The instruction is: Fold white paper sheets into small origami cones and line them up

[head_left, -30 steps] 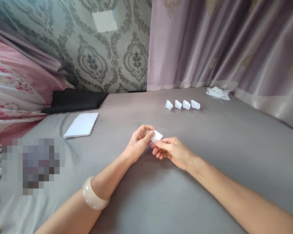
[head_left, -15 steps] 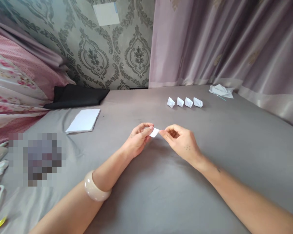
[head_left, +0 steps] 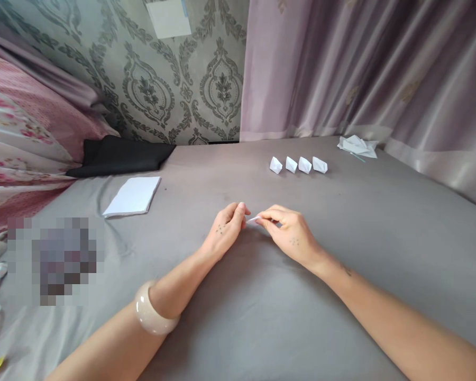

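While four folded paper pieces (head_left: 305,165) sit apparently done in a row right of upper centre, the small white paper (head_left: 253,220) at mid-frame seems only part-folded, pinched by the right hand (head_left: 292,233) beside the left hand (head_left: 227,227), whose grip is unclear.

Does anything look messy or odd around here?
Yes, two things. A blocky, pixelated patch at the left hides whatever lies there. And the loose white papers by the mauve curtain lie in an untidy heap, unlike the neat row of four folded papers. I see nothing spilled.
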Tool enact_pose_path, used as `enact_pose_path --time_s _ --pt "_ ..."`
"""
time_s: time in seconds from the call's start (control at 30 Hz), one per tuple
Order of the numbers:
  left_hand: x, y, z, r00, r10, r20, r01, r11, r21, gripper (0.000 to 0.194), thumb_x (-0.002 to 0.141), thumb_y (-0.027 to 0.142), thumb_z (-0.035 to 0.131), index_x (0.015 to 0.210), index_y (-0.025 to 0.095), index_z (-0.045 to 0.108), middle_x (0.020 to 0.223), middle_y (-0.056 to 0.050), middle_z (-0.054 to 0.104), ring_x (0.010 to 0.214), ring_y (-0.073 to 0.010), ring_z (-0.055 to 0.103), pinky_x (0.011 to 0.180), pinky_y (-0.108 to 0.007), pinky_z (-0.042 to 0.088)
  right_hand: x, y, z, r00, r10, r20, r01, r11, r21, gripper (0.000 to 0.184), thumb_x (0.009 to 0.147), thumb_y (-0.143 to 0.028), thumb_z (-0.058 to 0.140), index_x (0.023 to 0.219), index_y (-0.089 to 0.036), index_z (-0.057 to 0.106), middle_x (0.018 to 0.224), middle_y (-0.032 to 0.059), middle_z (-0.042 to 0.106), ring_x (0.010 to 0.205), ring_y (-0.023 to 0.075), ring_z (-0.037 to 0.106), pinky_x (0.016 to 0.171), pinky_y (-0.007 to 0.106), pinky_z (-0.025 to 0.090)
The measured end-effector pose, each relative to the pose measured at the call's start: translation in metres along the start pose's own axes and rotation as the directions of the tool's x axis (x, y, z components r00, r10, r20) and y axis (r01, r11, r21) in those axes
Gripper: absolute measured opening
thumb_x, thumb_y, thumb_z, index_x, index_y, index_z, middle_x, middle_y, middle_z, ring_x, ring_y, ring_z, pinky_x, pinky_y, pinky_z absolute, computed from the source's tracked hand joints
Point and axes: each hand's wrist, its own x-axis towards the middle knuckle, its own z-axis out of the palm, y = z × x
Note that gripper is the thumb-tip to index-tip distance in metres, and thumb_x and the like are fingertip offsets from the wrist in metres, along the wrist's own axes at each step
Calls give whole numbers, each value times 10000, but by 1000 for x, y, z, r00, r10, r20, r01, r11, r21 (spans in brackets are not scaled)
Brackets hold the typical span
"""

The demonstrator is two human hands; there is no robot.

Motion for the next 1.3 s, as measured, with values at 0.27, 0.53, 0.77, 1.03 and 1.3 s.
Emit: enact_pose_path --time_s 0.27,0.53,0.77,1.03,1.3 --pt "-1 -6 -1 988 134 78 -151 949 278 189 801 326 590 929 198 645 763 6 577 549 -83 436 536 -213 359 4 9 1 966 246 80 -257 952 168 151 816 -347 611 871 -247 711 849 -3 721 727 145 618 707 266 454" --pt "-1 -7 -1 981 192 -7 -177 915 364 156 777 308 618 899 224 666 652 24 538 522 -98 420 531 -226 335 3 9 3 975 224 -6 -223 973 59 177 820 -311 596 939 -257 715 849 11 720 635 143 618 667 281 478" --pt "-5 1 4 974 227 -3 -205 884 421 135 770 301 614 863 208 649 538 49 445 497 -100 392 530 -232 320 0 1 6 989 141 -39 -138 988 66 196 834 -256 545 940 -231 708 854 23 731 675 153 656 687 276 504" --pt "-5 1 6 959 284 4 -258 866 429 59 761 223 592 808 198 617 609 34 509 513 -90 427 549 -231 350 0 0 8 990 131 -59 -129 991 41 179 832 -285 557 893 -226 714 812 29 731 661 161 656 681 282 514" --pt "-2 0 6 938 346 26 -320 833 451 33 789 213 581 775 184 588 722 10 533 529 -74 451 560 -226 386 2 0 9 993 92 -80 -90 996 24 183 832 -239 543 848 -225 725 794 23 715 655 152 631 682 274 499"
